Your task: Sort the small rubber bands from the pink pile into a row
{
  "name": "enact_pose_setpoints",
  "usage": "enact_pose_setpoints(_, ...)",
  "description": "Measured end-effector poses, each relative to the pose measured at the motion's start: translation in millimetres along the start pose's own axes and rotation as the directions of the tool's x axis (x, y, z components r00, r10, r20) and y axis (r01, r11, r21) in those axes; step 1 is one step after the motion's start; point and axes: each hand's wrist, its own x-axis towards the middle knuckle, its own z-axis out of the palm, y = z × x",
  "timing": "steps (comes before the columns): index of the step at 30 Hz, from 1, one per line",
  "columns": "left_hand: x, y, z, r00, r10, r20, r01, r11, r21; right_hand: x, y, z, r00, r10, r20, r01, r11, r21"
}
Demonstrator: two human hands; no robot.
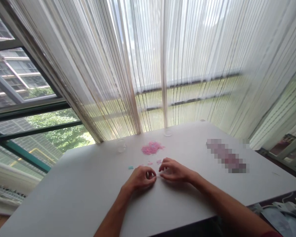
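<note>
Right now your left hand and right hand face each other low over the bench, their fingertips nearly meeting. On the left, your thumb and forefinger curl round until their tips come together; on the right, your fingers are bent and partly spread above the thumb. A faint pale sliver shows between the two sets of tips, too small to tell which of them grips it. Just beyond lie small pink pieces, with a teal piece to their left. Farther off, you have a loose pink pile between two clear round dishes.
</note>
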Motion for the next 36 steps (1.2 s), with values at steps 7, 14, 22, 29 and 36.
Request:
enact_pose_setpoints(7,0.5,-1.9,3.7,0.999,0.028,-0.026,-0.027,0.999,0.034,0.7,0.4,17.6,0.998,0.017,0.056,-0.015,0.999,-0.03)
enact_pose_setpoints(14,0.6,-3.7,3.1,0.999,0.025,-0.024,-0.025,0.999,0.022,2.9,0.4,15.1,0.998,0.04,0.054,-0.038,0.999,-0.03)
enact_pose_setpoints(22,0.6,-4.9,4.9,0.999,0.022,-0.036,-0.022,1.0,0.008,3.0,0.0,15.1,0.998,0.05,0.027,-0.05,0.999,-0.013)
enact_pose_setpoints(29,1.1,-3.8,6.2,0.999,-0.017,-0.047,0.018,0.999,0.033,1.9,-2.1,12.1,0.999,0.042,0.02,-0.042,0.999,0.002)
enact_pose_setpoints(36,0.7,-5.9,-0.8,0.995,0.014,-0.104,-0.013,1.0,0.01,1.4,3.2,13.3,0.998,0.067,-0.001,-0.067,0.997,-0.024)
